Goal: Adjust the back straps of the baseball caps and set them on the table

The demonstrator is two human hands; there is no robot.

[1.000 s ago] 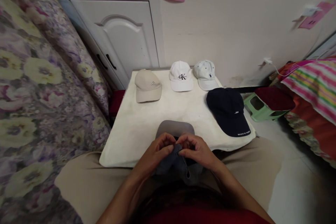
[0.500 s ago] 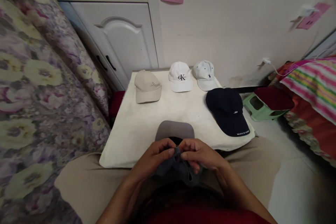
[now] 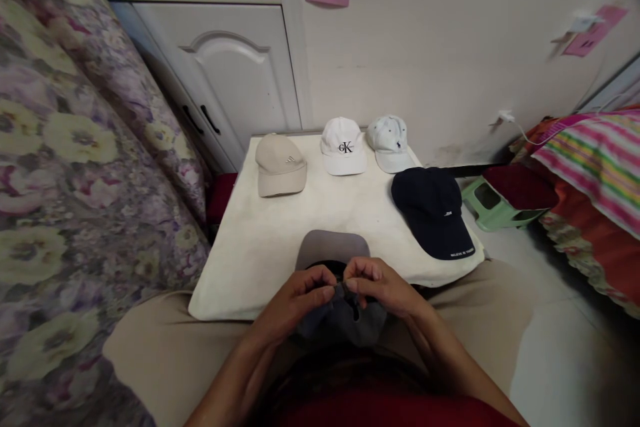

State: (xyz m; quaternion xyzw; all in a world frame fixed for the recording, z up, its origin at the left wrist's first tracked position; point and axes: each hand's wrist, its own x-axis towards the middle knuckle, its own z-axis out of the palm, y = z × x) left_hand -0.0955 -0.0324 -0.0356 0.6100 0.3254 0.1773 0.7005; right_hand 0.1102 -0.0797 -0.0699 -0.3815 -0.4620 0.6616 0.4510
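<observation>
A grey baseball cap [image 3: 333, 245] lies at the table's near edge, its brim pointing away from me and its back close to my body. My left hand [image 3: 306, 295] pinches the strap at the back of this cap between thumb and forefinger. Opposite it, my right hand [image 3: 383, 285] grips the other side of the strap, fingers curled. The fingertips are a small gap apart, and the strap's fastening is mostly hidden by them. Beyond stand a beige cap [image 3: 280, 165], a white CK cap [image 3: 344, 147], a pale cap [image 3: 390, 143] and a navy cap [image 3: 434, 212].
The caps rest on a table with a cream cover [image 3: 240, 247]. A floral curtain [image 3: 100, 213] hangs at the left, beside a white cabinet [image 3: 225, 67]. At the right are a green stool [image 3: 493, 203] and a bed with a striped cover [image 3: 595, 160].
My right hand has shifted slightly upward and its fingers have changed their hold on the strap. The back of the grey cap has turned a little. The left hand stays nearly still.
</observation>
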